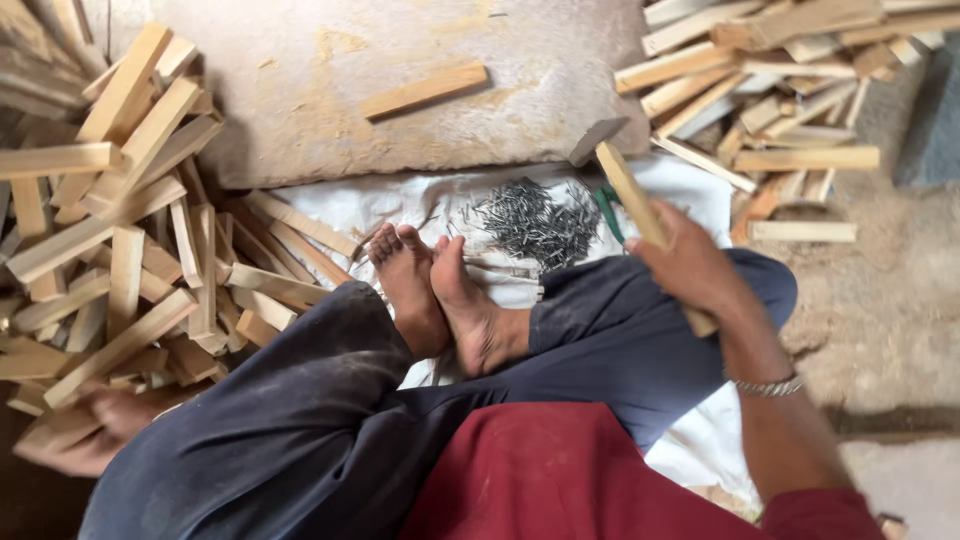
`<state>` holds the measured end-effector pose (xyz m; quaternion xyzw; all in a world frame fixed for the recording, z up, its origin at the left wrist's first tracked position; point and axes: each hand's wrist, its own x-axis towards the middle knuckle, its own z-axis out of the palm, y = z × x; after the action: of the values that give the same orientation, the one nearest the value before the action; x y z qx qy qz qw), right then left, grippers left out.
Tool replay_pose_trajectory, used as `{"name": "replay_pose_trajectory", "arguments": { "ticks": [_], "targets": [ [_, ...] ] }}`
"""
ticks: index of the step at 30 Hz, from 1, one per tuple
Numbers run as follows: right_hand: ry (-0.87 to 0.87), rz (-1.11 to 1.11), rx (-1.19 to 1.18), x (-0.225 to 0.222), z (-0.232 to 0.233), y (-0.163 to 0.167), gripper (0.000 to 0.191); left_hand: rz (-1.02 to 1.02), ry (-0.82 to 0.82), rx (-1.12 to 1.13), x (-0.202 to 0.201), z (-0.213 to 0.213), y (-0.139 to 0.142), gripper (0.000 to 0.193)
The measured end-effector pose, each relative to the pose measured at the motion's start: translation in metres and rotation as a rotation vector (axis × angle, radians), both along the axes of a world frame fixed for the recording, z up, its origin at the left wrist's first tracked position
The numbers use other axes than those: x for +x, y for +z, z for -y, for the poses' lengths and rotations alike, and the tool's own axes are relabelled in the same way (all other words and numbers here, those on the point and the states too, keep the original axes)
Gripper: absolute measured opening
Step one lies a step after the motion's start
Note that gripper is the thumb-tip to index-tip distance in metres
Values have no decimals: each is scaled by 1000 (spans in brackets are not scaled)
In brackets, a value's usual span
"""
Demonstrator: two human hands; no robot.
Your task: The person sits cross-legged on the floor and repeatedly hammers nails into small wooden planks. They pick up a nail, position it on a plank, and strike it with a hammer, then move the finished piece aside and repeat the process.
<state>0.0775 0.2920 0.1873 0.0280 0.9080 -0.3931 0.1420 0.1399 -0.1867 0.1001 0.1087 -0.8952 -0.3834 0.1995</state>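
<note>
I sit cross-legged on a white sack cloth (350, 205) with my bare feet (440, 290) in front of me. My right hand (690, 265) grips the wooden handle of a hammer (625, 180), whose metal head (597, 140) rests at the edge of a flat stone slab (330, 110). One short wooden strip (425, 90) lies on the slab. My left hand (95, 430) reaches low at the left, among a heap of wooden strips (130, 260); it is blurred and partly hidden by my knee. A pile of small dark nails (530, 220) lies on the cloth.
A second heap of wooden strips (770, 90) lies at the top right. Sandy ground (880, 310) spreads to the right. A green-handled tool (607, 210) lies partly hidden beside the nails.
</note>
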Motion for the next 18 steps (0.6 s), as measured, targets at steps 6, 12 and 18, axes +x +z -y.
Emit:
{"name": "replay_pose_trajectory", "arguments": {
  "ticks": [6,12,18],
  "targets": [
    [142,265,800,-4,-32,45,53,-313,390,374,84,131,52,42],
    [216,179,990,0,-71,17,47,-133,11,291,122,165,81,23],
    [114,297,954,-11,-97,-40,62,-17,-87,419,84,183,161,13]
  ]
}}
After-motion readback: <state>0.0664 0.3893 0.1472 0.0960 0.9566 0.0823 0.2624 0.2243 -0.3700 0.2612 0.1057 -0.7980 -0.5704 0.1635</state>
